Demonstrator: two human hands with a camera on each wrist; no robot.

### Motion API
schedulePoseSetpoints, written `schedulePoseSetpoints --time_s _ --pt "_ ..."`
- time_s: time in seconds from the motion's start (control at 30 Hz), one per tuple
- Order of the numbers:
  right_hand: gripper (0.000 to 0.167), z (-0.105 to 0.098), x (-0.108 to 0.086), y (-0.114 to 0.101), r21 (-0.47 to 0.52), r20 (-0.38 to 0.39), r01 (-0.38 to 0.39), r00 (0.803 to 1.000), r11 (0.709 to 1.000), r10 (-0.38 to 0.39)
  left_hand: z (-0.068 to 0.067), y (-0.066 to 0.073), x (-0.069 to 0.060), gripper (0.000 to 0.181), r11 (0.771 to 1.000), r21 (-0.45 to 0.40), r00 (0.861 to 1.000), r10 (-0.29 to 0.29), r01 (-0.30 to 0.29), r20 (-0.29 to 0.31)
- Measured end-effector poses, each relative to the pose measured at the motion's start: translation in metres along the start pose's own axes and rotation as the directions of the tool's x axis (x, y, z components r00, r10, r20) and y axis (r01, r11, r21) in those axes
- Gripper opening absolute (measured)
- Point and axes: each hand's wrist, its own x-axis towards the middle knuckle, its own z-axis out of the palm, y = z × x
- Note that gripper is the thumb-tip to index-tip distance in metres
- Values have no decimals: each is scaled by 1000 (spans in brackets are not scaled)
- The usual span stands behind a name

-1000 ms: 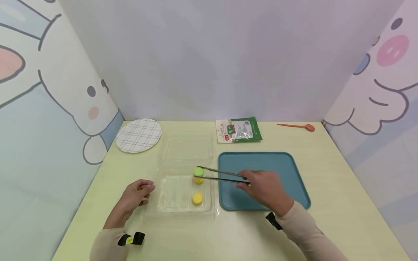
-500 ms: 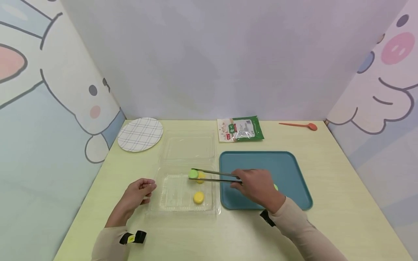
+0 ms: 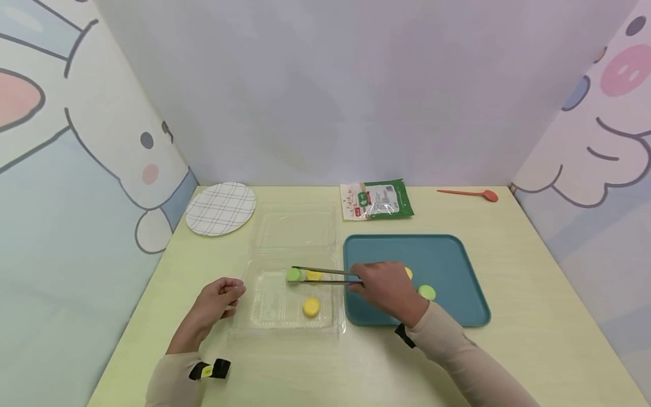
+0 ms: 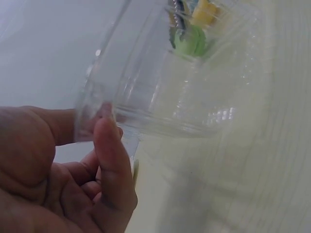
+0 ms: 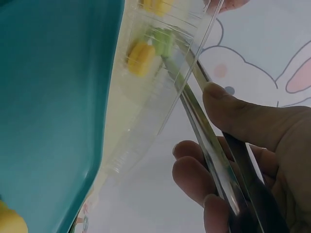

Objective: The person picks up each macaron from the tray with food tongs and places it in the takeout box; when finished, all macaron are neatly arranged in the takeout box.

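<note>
The right hand (image 3: 389, 288) holds metal tongs (image 5: 201, 126), whose tips are on either side of a green macaron (image 3: 294, 275) in the clear plastic container (image 3: 269, 305). One yellow macaron (image 3: 315, 276) sits just right of the green one, partly behind the tongs. Another yellow macaron (image 3: 311, 307) lies nearer the front. At the container's left edge, the left hand (image 3: 216, 302) pinches the rim between thumb (image 4: 109, 145) and fingers. The container's lid (image 3: 295, 229) is folded back behind it.
A blue tray (image 3: 442, 254) right of the container bears a green macaron (image 3: 426, 292) and a yellow macaron (image 3: 409, 273), partly hidden by the right hand. Along the back lie a checked plate (image 3: 221, 209), a green-and-white packet (image 3: 377, 200) and an orange spoon (image 3: 470, 194).
The right hand with the tongs has moved left, carrying the green macaron from over the rear yellow one to its left and lower. The left hand stays at the container's edge.
</note>
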Motion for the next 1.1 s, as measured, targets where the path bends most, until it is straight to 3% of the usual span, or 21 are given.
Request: schedulePoseSetpoints --time_s 0.2,0.6,1.1 --pt "26 3 5 -2 27 2 -3 1000 1000 2 1 1 0 34 1000 -3 1000 -1 1 -2" --pt "29 2 7 -2 -13 14 -16 1000 1000 16 3 3 1 32 1000 -15 1000 -7 7 -3" --pt "34 5 -1 1 23 2 -6 1000 1000 6 1 2 -2 32 1000 -14 1000 -16 16 -2"
